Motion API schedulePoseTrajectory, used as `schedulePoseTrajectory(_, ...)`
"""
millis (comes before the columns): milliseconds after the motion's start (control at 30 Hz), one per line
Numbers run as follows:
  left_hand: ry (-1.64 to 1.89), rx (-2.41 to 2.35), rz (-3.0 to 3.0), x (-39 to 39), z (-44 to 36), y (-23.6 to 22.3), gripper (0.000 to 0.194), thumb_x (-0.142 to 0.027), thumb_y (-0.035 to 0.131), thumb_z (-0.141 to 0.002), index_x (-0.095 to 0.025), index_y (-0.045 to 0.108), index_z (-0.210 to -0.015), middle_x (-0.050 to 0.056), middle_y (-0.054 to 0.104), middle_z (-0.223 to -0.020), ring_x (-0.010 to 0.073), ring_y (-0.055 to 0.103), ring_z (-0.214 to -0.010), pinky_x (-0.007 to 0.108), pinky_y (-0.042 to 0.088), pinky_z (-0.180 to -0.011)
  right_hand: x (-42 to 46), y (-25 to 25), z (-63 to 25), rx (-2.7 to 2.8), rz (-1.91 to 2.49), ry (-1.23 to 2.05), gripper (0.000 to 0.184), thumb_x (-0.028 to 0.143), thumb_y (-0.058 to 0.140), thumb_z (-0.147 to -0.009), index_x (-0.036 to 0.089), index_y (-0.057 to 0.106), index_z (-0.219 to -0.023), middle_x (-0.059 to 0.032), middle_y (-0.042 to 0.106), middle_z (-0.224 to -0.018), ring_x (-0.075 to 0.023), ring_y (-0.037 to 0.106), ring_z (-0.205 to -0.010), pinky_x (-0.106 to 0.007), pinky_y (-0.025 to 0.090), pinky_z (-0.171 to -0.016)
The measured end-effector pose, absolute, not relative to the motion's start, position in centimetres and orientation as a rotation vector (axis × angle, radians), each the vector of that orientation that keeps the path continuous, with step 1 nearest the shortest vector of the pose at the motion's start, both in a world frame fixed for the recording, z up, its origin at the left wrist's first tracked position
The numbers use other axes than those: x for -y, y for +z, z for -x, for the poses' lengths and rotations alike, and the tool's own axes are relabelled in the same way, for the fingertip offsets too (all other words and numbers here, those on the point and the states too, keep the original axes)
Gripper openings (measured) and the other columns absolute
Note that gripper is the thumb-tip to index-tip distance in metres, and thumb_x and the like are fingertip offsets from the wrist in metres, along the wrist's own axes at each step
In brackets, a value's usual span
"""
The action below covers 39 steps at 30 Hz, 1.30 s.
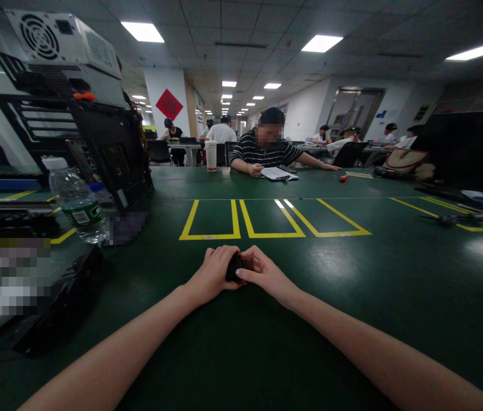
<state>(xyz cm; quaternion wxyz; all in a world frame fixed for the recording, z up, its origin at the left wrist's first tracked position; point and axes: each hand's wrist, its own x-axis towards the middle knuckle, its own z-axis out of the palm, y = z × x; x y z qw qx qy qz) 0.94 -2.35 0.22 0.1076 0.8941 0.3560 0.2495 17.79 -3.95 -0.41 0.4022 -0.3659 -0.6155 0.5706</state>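
The small black object (233, 268) sits between both hands, its visible part longest up and down; the left hand (213, 273) wraps it from the left, the right hand (267, 277) pinches its right edge; fingers hide much of it; yellow tape outlines (210, 237) lie just beyond on the desk (233, 354); a water bottle (79, 205) stands leftward.

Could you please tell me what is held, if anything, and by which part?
A small black object, too hidden to identify: the left hand grips its left side, the right hand its right side.
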Motion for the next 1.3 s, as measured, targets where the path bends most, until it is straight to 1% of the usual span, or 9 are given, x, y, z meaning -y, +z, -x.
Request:
schedulePoseTrajectory(133,0.791,-1.086,-2.615,2.1,-1.0,-0.1,0.056,-0.026,0.068,-0.061,-0.020,0.037,-0.107,0.005,0.050,-0.103,0.0236,0.048,-0.095,0.036,0.033,-0.078,3.9,-0.5,-17.6,1.548,0.928,1.417,0.023,0.032,0.058,-0.070,0.022,0.047,-0.087,0.0001,0.052,-0.093,-0.0165,0.052,-0.090,-0.034,0.043,-0.077)
schedulePoseTrajectory(233,0.729,-1.047,-2.618,2.3,-1.0,0.3,0.051,-0.028,0.064,-0.066,-0.020,0.037,-0.109,0.005,0.049,-0.106,0.0232,0.047,-0.097,0.036,0.033,-0.080,3.8,-0.5,-17.6,1.540,0.987,1.427,0.030,0.032,0.059,-0.068,0.023,0.046,-0.093,-0.0014,0.052,-0.097,-0.0176,0.052,-0.092,-0.035,0.044,-0.078)
schedulePoseTrajectory(367,0.700,-1.069,-2.607,2.7,-0.9,0.8,0.052,-0.027,0.064,-0.067,-0.020,0.036,-0.110,0.006,0.049,-0.108,0.0234,0.046,-0.098,0.036,0.033,-0.081,3.8,-0.5,-17.7,1.534,1.029,1.437,0.035,0.033,0.060,-0.067,0.022,0.046,-0.098,-0.0028,0.051,-0.101,-0.0184,0.050,-0.096,-0.036,0.043,-0.080)
schedulePoseTrajectory(500,0.682,-1.091,-2.602,2.7,-1.0,0.9,0.051,-0.025,0.064,-0.066,-0.019,0.037,-0.109,0.006,0.049,-0.107,0.0239,0.046,-0.097,0.037,0.034,-0.080,3.8,-0.5,-17.8,1.574,0.983,1.456,0.032,0.032,0.060,-0.067,0.021,0.047,-0.094,-0.0020,0.052,-0.099,-0.0181,0.051,-0.094,-0.036,0.044,-0.080)
schedulePoseTrajectory(633,0.686,-1.057,-2.606,2.8,-1.0,1.0,0.051,-0.023,0.063,-0.068,-0.020,0.035,-0.111,0.006,0.048,-0.108,0.0233,0.046,-0.098,0.037,0.033,-0.081,4.1,-0.3,-17.9,1.601,0.952,1.423,0.035,0.028,0.065,-0.063,0.022,0.046,-0.091,-0.0001,0.051,-0.096,-0.0168,0.051,-0.092,-0.036,0.042,-0.082)
schedulePoseTrajectory(800,0.688,-1.050,-2.593,2.8,-0.9,1.1,0.051,-0.026,0.062,-0.068,-0.021,0.035,-0.111,0.006,0.048,-0.110,0.0234,0.046,-0.100,0.038,0.033,-0.082,4.2,-0.1,-17.7,1.572,0.967,1.436,0.025,0.033,0.057,-0.070,0.023,0.046,-0.090,-0.0004,0.050,-0.096,-0.0170,0.051,-0.090,-0.035,0.045,-0.077)
schedulePoseTrajectory(1033,0.689,-1.073,-2.618,2.6,-1.0,0.8,0.052,-0.026,0.065,-0.066,-0.019,0.036,-0.109,0.007,0.049,-0.107,0.0239,0.047,-0.098,0.038,0.034,-0.081,3.8,-0.6,-17.7,1.546,1.022,1.422,0.034,0.032,0.059,-0.068,0.022,0.046,-0.097,-0.0025,0.050,-0.101,-0.0186,0.050,-0.096,-0.036,0.043,-0.080)
schedulePoseTrajectory(1133,0.699,-1.070,-2.618,2.6,-1.0,0.8,0.053,-0.024,0.065,-0.066,-0.019,0.036,-0.109,0.006,0.049,-0.108,0.0234,0.047,-0.098,0.037,0.034,-0.081,3.9,-0.6,-17.7,1.563,0.984,1.445,0.032,0.032,0.059,-0.068,0.021,0.046,-0.096,-0.0025,0.051,-0.100,-0.0187,0.050,-0.095,-0.037,0.044,-0.080)
schedulePoseTrajectory(1300,0.688,-1.068,-2.617,2.7,-0.9,0.9,0.052,-0.022,0.064,-0.066,-0.020,0.035,-0.110,0.006,0.049,-0.108,0.0235,0.046,-0.099,0.037,0.034,-0.080,4.2,-0.1,-17.8,1.598,0.951,1.434,0.033,0.029,0.063,-0.065,0.022,0.046,-0.092,-0.0005,0.051,-0.099,-0.0173,0.051,-0.095,-0.037,0.041,-0.084)
